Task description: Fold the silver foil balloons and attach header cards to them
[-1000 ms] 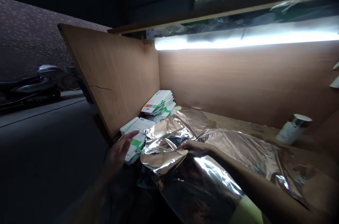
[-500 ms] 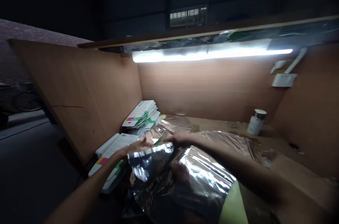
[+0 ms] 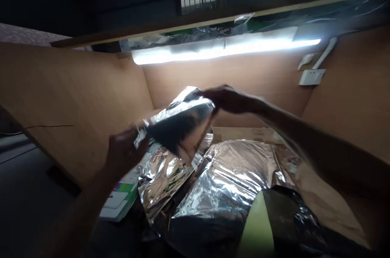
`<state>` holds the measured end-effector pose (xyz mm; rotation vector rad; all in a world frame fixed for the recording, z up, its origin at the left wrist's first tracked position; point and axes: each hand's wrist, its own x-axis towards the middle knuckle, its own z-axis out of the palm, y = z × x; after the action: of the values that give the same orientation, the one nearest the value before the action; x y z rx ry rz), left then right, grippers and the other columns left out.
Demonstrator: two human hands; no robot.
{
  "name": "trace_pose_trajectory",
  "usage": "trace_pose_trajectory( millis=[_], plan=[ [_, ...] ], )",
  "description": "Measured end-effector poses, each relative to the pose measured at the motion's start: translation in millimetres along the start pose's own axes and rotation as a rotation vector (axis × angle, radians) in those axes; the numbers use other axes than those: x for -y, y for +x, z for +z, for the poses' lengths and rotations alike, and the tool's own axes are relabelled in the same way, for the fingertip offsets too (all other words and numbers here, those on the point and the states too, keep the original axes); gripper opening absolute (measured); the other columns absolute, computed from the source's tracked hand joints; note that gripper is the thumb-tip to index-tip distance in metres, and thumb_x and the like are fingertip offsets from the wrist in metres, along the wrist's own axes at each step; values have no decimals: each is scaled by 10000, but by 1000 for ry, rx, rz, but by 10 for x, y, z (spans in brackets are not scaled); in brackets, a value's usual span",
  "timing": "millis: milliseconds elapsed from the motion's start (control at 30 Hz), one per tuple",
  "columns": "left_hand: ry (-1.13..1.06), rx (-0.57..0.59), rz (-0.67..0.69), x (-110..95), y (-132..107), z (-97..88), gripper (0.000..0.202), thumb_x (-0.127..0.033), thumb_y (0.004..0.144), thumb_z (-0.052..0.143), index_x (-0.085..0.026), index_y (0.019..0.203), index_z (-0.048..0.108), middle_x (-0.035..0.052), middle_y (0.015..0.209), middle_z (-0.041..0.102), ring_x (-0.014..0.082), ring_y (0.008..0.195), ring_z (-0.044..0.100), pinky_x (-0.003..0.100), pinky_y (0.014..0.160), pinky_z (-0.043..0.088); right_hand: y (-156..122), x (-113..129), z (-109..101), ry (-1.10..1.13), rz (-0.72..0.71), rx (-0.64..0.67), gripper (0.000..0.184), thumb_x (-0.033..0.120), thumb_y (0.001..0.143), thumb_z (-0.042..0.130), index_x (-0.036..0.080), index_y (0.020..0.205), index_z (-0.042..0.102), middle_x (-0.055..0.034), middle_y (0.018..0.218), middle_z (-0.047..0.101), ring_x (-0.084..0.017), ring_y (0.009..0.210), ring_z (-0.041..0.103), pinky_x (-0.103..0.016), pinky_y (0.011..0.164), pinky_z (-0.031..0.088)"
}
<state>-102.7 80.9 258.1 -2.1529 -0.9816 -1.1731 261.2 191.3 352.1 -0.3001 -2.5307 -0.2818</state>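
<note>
So the worktop (image 3: pixel 243 133) sits under both hands, a big foil heap (image 3: pixel 237 168) spread across it. Tube light (image 3: pixel 213 51) glows above. Smaller foil piece (image 3: pixel 173 128) hangs midair, blurry tbh, between left grip (image 3: pixel 126 148) and right grip (image 3: pixel 224 97), both pinching its edges. Printed cards (image 3: pixel 122 199) lie below the left grip.

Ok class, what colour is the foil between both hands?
The foil is shiny silver; head view.

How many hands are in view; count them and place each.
2. The left hand holds the left end of the raised foil; the right hand holds its upper right end. Some fingers are hidden or blurred.
</note>
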Motion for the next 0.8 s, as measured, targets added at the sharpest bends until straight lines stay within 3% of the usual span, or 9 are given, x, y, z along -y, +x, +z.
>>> trace_pose_trajectory(
  millis=[67,133,233,367,500,567,667,733,800],
  plan=[
    [-70,42,182,-456,-340,108,274,-224,982,606,-185,1243,683,53,1187,766,260,1099,721,419,956,593,-695,321,190,-95,-76,74,446,121,1048,464,237,1477,500,-75,1452,605,-219,1373,520,-499,1150,395],
    [-116,90,309,-884,-701,287,285,-143,979,592,-148,1254,669,101,1186,764,260,1172,694,411,976,582,-1403,598,536,-175,-68,96,455,141,1037,522,223,1483,496,-104,1490,574,-232,1429,473,-506,1183,379],
    [-149,156,359,-1344,-1207,617,244,-99,968,587,-132,1183,699,94,1123,782,238,1166,696,369,993,564,-2305,894,1137,-174,-27,140,442,199,1003,614,215,1441,552,-142,1478,581,-271,1435,473,-503,1174,402],
    [-188,381,387,-1506,-1678,934,275,-213,1004,585,-162,1258,676,110,1322,705,284,1302,611,429,1087,503,-2918,1203,1590,47,82,351,442,202,1043,522,240,1484,516,-142,1509,549,-249,1436,474,-490,1178,394],
    [-343,759,347,-1333,-1906,1051,451,-171,1005,535,-239,1451,544,102,1504,565,290,1419,497,448,1142,441,-2971,1331,1560,350,197,470,519,230,1047,472,276,1562,424,-121,1548,510,-249,1479,408,-492,1216,326],
    [-549,895,219,-1231,-1932,1084,443,-222,1000,525,-261,1440,559,92,1482,590,286,1396,522,433,1137,431,-2933,1257,1516,496,263,475,493,253,1025,493,288,1516,503,-113,1523,539,-272,1460,436,-503,1196,342],
    [-747,992,-353,-1098,-1821,1154,364,-470,956,542,-210,1127,730,106,1173,752,295,1160,662,387,1015,490,-2854,1005,1567,627,600,474,334,389,993,538,206,1166,757,-118,1173,746,-295,1153,677,-436,967,533],
    [-714,988,-712,-1007,-1666,1217,500,-603,936,463,-171,914,715,95,905,739,269,913,685,357,833,529,-2770,831,1684,589,856,469,470,489,1007,460,149,892,765,-92,841,750,-248,807,715,-337,709,559],
    [-640,980,-858,-915,-1496,1279,543,-640,922,423,-160,843,664,62,769,668,231,745,635,322,675,495,-2656,734,1826,473,1011,460,557,477,1034,351,128,801,717,-82,714,699,-216,657,664,-291,593,499]
  ],
)
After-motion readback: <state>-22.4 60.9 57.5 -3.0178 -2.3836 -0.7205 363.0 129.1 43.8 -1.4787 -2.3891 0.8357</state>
